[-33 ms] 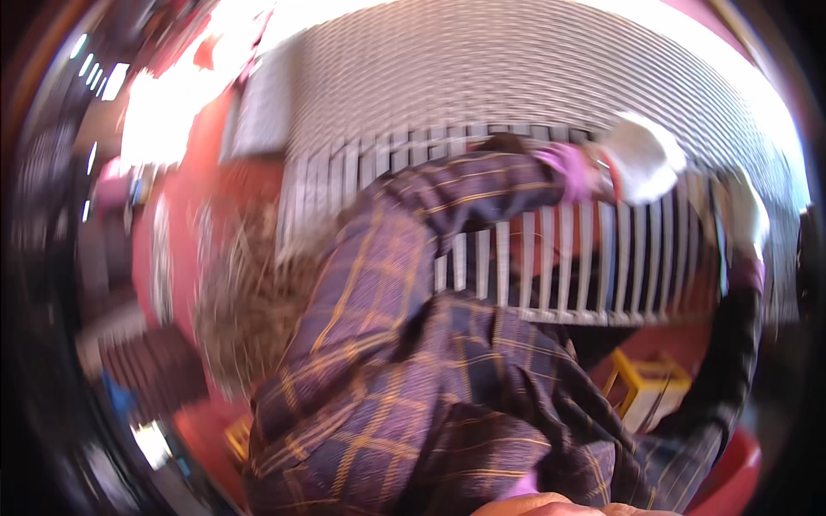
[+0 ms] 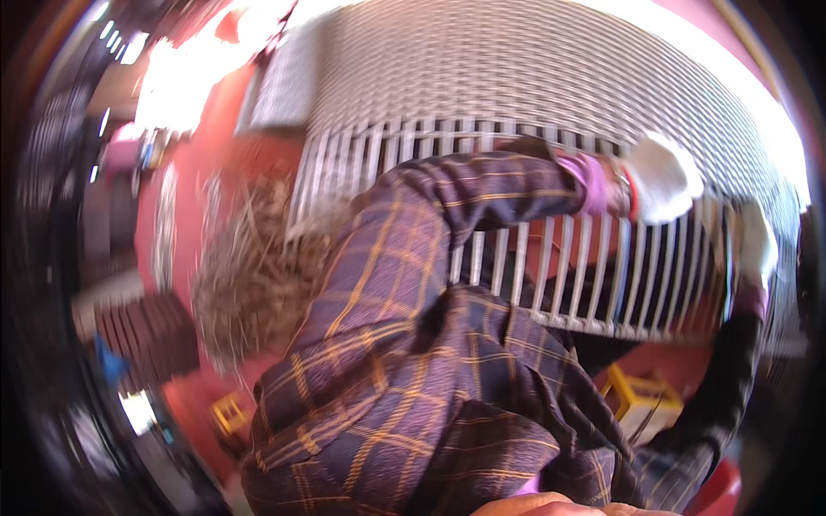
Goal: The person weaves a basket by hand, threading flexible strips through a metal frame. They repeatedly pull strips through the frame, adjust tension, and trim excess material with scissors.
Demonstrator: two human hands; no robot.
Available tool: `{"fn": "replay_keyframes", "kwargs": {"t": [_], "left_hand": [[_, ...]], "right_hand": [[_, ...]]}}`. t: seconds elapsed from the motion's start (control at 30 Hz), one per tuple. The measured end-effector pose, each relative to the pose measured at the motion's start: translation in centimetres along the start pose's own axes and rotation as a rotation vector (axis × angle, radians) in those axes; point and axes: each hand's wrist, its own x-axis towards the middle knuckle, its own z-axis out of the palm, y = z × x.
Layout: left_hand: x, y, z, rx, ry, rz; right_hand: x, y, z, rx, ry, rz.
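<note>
A grey woven furniture panel (image 2: 482, 69) lies in front of me, its far part a tight weave and its near part bare pale slats (image 2: 594, 267) with gaps between. My left hand (image 2: 661, 179), in a white glove with a red cuff edge, rests at the border between weave and slats. Its fingers look curled, and what they hold is hidden. Farther right, my right hand (image 2: 755, 245), also white-gloved, is against the panel's right part. Its fingers seem closed near a strip but are blurred.
A bundle of loose brownish strands (image 2: 258, 284) hangs or lies left of the panel. A yellow crate-like stool (image 2: 641, 400) stands below the panel's near edge, and a dark ribbed block (image 2: 146, 340) sits at the left. A red rounded thing (image 2: 718, 490) shows at lower right.
The whole view has shifted a little, so the panel and both hands appear slightly farther right and lower. Both hands keep nearly the same places on the panel.
</note>
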Motion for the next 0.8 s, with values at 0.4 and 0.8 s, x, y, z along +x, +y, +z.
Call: {"fn": "replay_keyframes", "kwargs": {"t": [0.4, 0.8], "left_hand": [[-11.8, -3.9, -6.0, 0.33, 0.174, -0.18], [-17.4, -6.2, -13.0, 0.127, -0.009, -0.2]], "right_hand": [[4.4, 7.8, 0.2, -0.063, 0.147, 0.127], [2.2, 2.7, 2.5, 0.072, 0.327, 0.424]]}}
